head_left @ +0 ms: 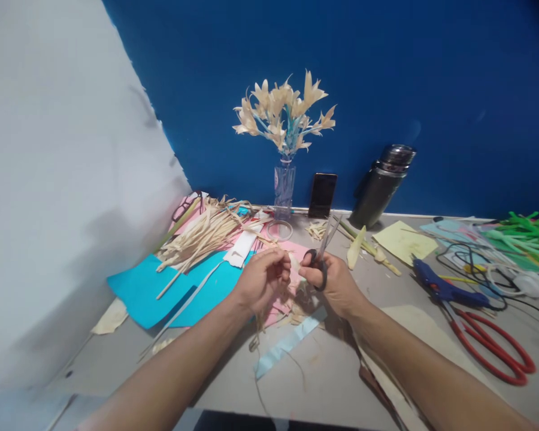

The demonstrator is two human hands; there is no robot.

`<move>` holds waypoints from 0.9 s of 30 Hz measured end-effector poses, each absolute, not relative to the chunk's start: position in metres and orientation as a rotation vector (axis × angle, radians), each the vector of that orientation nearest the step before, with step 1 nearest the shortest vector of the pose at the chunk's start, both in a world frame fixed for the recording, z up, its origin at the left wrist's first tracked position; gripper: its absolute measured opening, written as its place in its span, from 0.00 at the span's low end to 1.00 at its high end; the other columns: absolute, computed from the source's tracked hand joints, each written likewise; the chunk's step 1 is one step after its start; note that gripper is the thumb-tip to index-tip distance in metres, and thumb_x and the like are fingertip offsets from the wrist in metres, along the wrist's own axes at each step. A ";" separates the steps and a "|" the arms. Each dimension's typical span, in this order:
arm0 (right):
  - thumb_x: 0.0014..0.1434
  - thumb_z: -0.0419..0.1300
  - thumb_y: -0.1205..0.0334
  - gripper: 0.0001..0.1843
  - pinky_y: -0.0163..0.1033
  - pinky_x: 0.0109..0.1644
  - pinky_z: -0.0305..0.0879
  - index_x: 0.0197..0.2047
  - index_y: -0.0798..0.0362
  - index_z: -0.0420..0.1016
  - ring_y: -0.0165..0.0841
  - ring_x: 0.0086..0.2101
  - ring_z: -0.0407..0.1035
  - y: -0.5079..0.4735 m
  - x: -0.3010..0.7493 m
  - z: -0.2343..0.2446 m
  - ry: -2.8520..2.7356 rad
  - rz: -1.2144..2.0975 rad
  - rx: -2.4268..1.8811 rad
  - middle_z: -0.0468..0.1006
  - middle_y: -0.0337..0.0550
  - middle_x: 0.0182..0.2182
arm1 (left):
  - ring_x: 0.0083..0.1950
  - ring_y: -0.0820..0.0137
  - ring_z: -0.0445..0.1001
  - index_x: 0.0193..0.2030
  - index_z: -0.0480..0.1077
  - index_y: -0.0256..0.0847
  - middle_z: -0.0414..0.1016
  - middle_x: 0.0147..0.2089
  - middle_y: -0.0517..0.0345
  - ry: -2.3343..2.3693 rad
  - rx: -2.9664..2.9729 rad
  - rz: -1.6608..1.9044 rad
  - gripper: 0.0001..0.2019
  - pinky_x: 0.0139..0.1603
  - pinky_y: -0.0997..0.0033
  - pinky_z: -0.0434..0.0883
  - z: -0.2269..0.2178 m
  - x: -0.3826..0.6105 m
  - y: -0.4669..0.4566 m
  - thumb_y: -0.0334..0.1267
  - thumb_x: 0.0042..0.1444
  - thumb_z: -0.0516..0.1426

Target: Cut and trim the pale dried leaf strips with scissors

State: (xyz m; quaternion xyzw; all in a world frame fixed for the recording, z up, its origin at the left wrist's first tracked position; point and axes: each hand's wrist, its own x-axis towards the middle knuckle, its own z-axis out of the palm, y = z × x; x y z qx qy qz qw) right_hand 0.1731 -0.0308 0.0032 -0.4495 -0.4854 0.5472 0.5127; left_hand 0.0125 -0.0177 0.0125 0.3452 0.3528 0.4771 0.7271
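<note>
My left hand [266, 276] is closed, fingers bent around a small pale piece of corn husk [293, 262]. Close beside it, my right hand [339, 284] grips a pair of scissors [327, 236] by the black handles, with the blades pointing up and away from me, slightly apart. The right thumb and fingertips are near the husk piece; whether they touch it I cannot tell. Below both hands, pink paper [276, 316] is strewn with husk scraps, and a light blue strip [290, 345] lies nearer to me.
Dry husk strips [202, 233] and blue sheets [148, 293] lie left. Behind stand a clear bottle of husk flowers [284, 191], a phone [323, 195] and a leaning flask [381, 185]. A blue glue gun [447, 287], red-handled scissors [494, 347] and cables lie right.
</note>
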 end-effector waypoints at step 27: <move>0.55 0.61 0.37 0.28 0.31 0.21 0.47 0.25 0.57 0.70 0.24 0.17 0.56 -0.034 0.177 -0.007 -1.635 1.684 -0.947 0.72 0.39 0.18 | 0.22 0.76 0.66 0.24 0.67 0.38 0.66 0.19 0.64 1.029 1.176 1.232 0.07 0.25 0.77 0.62 0.026 0.003 -0.015 0.36 0.47 0.61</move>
